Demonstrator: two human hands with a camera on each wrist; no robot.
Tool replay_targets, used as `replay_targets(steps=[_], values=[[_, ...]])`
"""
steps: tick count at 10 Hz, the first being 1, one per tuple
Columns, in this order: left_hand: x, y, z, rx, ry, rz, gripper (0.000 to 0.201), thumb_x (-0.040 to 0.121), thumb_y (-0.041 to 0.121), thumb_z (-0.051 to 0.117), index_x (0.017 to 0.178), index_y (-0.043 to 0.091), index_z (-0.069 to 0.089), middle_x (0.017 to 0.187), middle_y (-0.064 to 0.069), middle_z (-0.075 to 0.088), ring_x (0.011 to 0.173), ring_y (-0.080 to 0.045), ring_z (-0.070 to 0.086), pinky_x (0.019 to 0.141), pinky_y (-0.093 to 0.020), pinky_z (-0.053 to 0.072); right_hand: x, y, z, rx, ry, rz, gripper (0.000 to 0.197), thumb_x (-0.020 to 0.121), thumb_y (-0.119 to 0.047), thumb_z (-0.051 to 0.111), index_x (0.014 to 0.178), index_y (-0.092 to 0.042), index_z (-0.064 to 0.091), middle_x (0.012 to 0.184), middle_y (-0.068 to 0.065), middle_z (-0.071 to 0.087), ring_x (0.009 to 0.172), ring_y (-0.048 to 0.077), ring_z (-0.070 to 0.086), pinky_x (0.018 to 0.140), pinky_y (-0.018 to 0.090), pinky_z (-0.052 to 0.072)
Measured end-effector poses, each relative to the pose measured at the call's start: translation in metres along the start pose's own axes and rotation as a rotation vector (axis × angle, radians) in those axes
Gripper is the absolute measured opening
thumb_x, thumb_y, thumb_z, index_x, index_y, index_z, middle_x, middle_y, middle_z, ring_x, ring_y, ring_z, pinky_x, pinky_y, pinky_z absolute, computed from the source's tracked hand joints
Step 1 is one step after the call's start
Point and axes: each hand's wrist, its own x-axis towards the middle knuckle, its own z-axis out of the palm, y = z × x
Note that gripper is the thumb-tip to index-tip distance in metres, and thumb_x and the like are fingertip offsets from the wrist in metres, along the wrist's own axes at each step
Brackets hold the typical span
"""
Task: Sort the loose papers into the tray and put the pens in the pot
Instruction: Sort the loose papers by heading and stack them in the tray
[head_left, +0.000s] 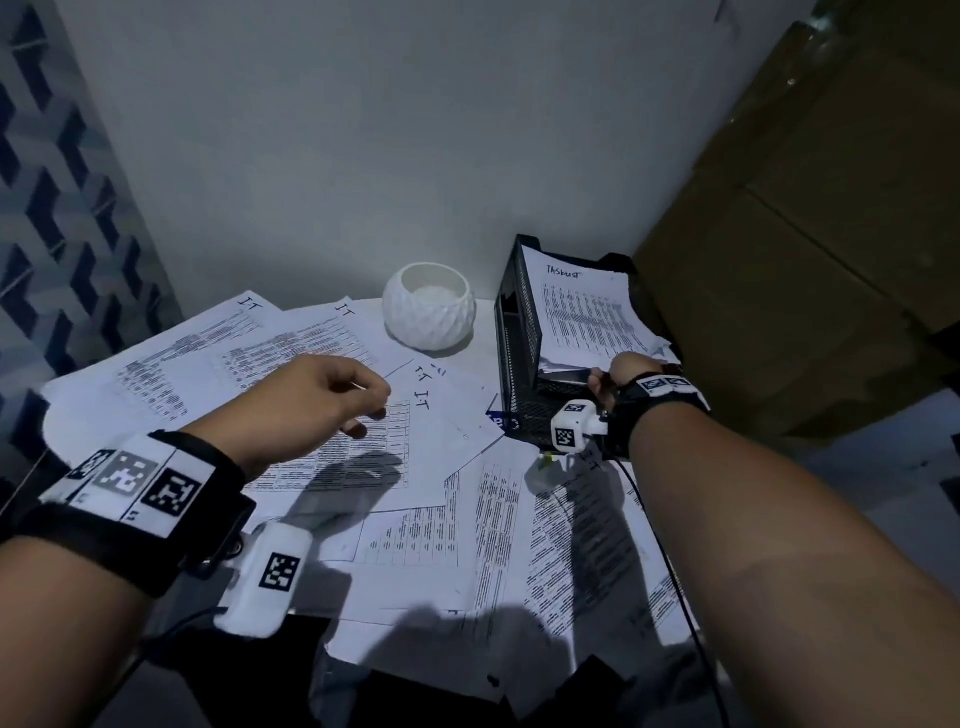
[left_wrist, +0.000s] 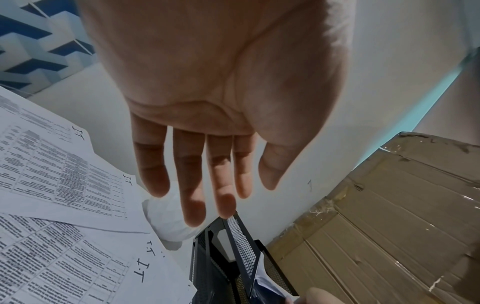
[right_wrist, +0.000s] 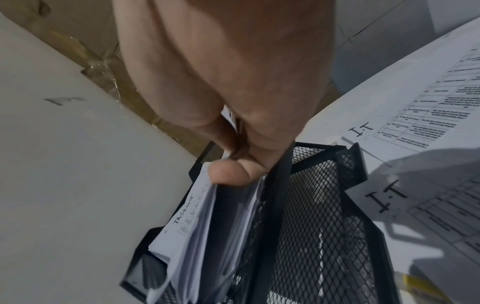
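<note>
The right hand's (head_left: 621, 376) thumb (right_wrist: 228, 172) and curled fingers pinch the near edge of the paper stack (head_left: 582, 317), with the thumb pad pressed on the sheet ends where they fan apart. From that pinch the stack runs away toward 12 o'clock, tipping a little to 11. Its long axis follows the length of the black mesh tray (head_left: 519, 332), and the handwritten heading sits at the far end. The stack lies in the tray's upper tier, between the mesh side walls. Any slide in or out will therefore probably have to follow the 6-to-12 line, since a sideways pull would likely catch paper on the mesh.

The left hand (head_left: 311, 400) is well apart, at about 9 o'clock from the tray. Its fingers (left_wrist: 192, 185) are relaxed and slightly spread and hold nothing, hovering over the loose sheets marked I.T (head_left: 395, 447) that cover the table (head_left: 483, 332). The right hand is plainly the nearer one to the stack.

A white faceted bowl (head_left: 428, 306) stands at 10 o'clock from the tray, just beside it. A cardboard box (head_left: 805, 234) rises at 3 o'clock.
</note>
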Motion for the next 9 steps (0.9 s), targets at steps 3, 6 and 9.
replay_targets(steps=[3, 6, 9], values=[[0.003, 0.0, 0.002, 0.048, -0.04, -0.017, 0.011, 0.097, 0.028, 0.069, 0.099, 0.021, 0.077, 0.091, 0.006, 0.08, 0.084, -0.02, 0.076, 0.074, -0.03, 0.05, -0.019, 0.007, 0.002, -0.393, -0.002, -0.188, 0.038, 0.108, -0.03, 0.045, 0.132, -0.004, 0.057, 0.119, 0.017, 0.065, 0.121, 0.032, 0.063, 0.093, 0.034, 0.054], [0.002, -0.001, 0.006, 0.076, -0.043, -0.022, 0.01, 0.097, 0.023, 0.068, 0.095, 0.021, 0.077, 0.09, 0.005, 0.08, 0.085, -0.023, 0.076, 0.081, -0.034, 0.054, -0.036, 0.099, -0.048, -1.169, 0.057, -0.287, 0.021, 0.101, -0.014, 0.05, 0.103, -0.01, 0.07, 0.109, 0.01, 0.074, 0.099, 0.026, 0.072, 0.08, 0.033, 0.056], [-0.014, -0.003, 0.009, 0.155, -0.053, 0.004, 0.008, 0.096, 0.023, 0.068, 0.095, 0.02, 0.076, 0.093, 0.001, 0.079, 0.074, -0.014, 0.071, 0.055, -0.021, 0.044, -0.086, 0.182, -0.067, -1.18, -0.162, -0.1, 0.036, 0.08, -0.031, 0.072, 0.106, -0.022, 0.049, 0.087, 0.008, 0.068, 0.071, 0.024, 0.064, 0.06, 0.025, 0.048]])
